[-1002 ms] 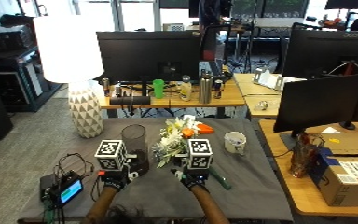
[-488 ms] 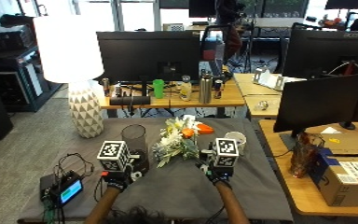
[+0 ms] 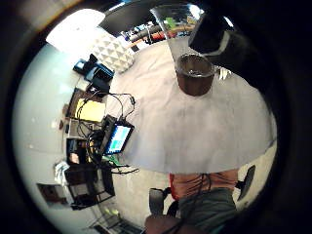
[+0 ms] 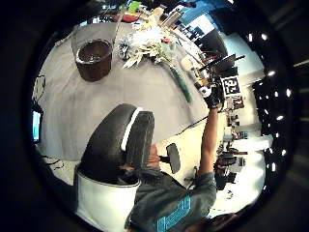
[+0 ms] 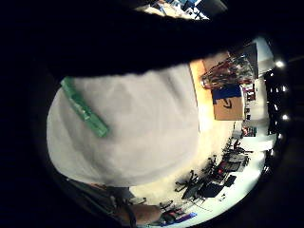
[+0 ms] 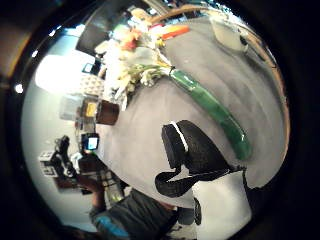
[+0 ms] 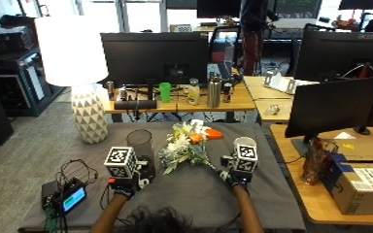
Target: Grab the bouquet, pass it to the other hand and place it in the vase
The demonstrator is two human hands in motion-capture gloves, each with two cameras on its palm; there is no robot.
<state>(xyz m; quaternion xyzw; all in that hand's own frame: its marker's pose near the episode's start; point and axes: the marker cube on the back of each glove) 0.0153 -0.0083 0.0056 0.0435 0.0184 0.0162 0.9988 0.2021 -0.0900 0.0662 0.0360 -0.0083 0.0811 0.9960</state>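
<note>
Your bouquet point(image 7: 188, 144) lies on the grey tabletop point(image 7: 193, 194), its white and orange blooms toward the monitors and its green wrapped stem point(image 6: 212, 112) pointing back at you and to the right. Nothing holds it. The glass vase point(image 7: 139, 144) stands upright just left of the flowers, with a dark base. Your left hand point(image 7: 127, 180) hovers in front of the vase, near its base; a thumb point(image 4: 116, 145) shows loosely curled in its palm view and grips nothing. Your right hand point(image 7: 237, 171) sits over the tabletop to the right of the stem's end, apart from it; its thumb point(image 6: 192, 150) is relaxed and holds nothing. A white mug point(image 7: 243, 143) stands just beyond that hand. At the left front corner of the tabletop lies a small device with a lit screen point(image 7: 69, 196) and tangled cables. A white lamp point(image 7: 73, 73) stands on the floor beyond the left edge
</note>
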